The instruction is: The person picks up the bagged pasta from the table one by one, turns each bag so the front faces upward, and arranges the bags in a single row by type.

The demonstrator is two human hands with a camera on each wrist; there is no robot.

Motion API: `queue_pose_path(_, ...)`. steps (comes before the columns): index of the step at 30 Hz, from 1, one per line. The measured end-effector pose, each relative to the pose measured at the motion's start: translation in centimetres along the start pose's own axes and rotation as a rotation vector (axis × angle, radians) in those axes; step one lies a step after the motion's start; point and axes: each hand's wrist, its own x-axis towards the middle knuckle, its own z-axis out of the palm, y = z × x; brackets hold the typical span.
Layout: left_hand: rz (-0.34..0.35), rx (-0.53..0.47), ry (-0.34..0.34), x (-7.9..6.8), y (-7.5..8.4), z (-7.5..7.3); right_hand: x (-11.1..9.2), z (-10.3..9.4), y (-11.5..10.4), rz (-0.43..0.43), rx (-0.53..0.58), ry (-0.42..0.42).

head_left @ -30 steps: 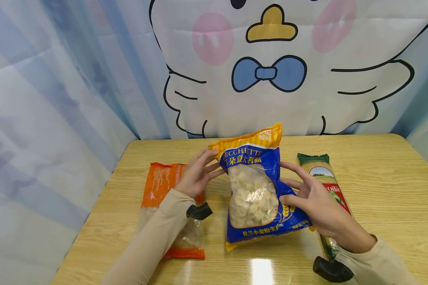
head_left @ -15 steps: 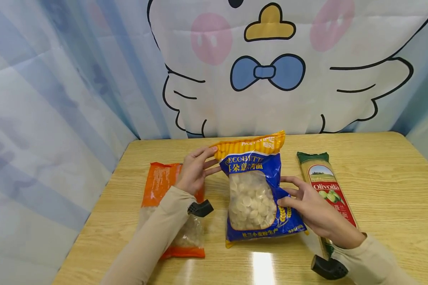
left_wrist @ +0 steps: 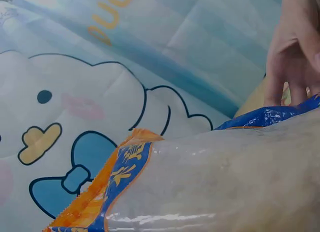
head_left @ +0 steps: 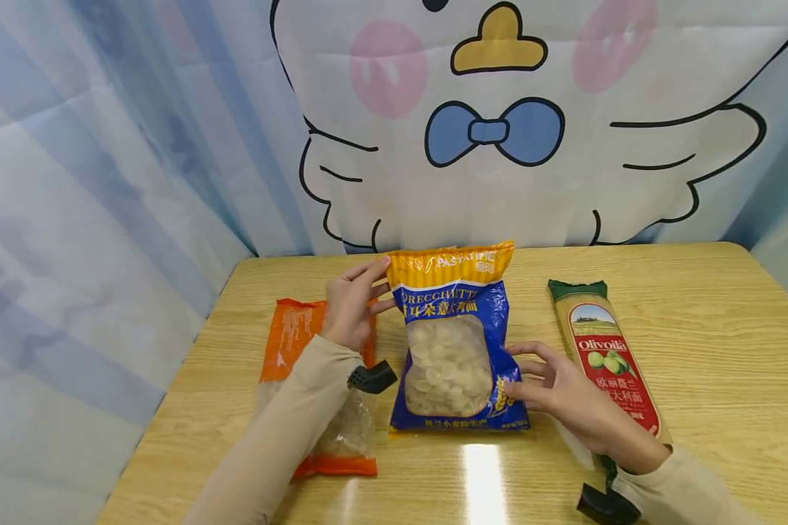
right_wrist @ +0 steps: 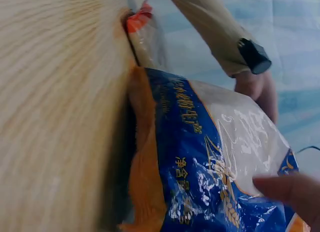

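"So, where do we find the blue bag [head_left: 448, 364]?"

"We see it near the middle of the counter [head_left: 729, 350], nearly upright between the two hands, its printed front turned toward us. Pale pasta pieces show through its clear window. Whether its bottom edge touches the wood, we can't tell."

"And what do we make of the left hand [head_left: 353, 306]?"

"It pinches the upper left corner, thumb on the yellow strip along the top, the other fingers at the side edge."

"Does the right hand [head_left: 565, 397] have a grip as well?"

"We'd say yes: it holds the lower right side, thumb in front by the printed wheat, fingers at the edge. In the right wrist view that thumb is blurred."

"What lies around them, as we look?"

"To the left, an orange bag [head_left: 295, 335] lies flat, partly hidden under the left sleeve [head_left: 302, 397]. To the right, a long packet [head_left: 613, 357] with a green top and a red label lies aslant, its lower end partly covered by the right hand and wrist."

"And behind the counter?"

"There we have a pale blue curtain [head_left: 223, 131] printed with a white cartoon bird [head_left: 499, 197] in a blue bow tie [head_left: 489, 133]."
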Motion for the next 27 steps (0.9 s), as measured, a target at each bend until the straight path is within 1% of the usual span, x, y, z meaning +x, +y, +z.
queue_pose_path(4,-0.001,0.014,0.001,-0.1,0.2,0.1,-0.1,0.8,0.6,-0.056,-0.017,-0.02)
queue_pose_path(8,-0.002,0.031,-0.003,0.0,0.3,-0.1,-0.3,1.1,0.5,-0.092,-0.029,-0.011)
queue_pose_path(12,0.014,0.061,-0.001,0.2,0.6,-0.5,-0.4,0.7,0.3,-0.107,-0.029,-0.047)
queue_pose_path(17,0.032,0.103,-0.009,0.3,0.8,-0.7,-0.6,0.2,0.3,-0.1,-0.015,-0.102)
queue_pose_path(23,0.04,0.14,0.008,0.6,0.7,-1.0,-0.8,-0.7,0.1,-0.119,-0.001,-0.168)
queue_pose_path(27,0.052,0.162,-0.002,0.7,0.8,-1.1,-1.0,-1.1,0.3,-0.124,0.008,-0.188)
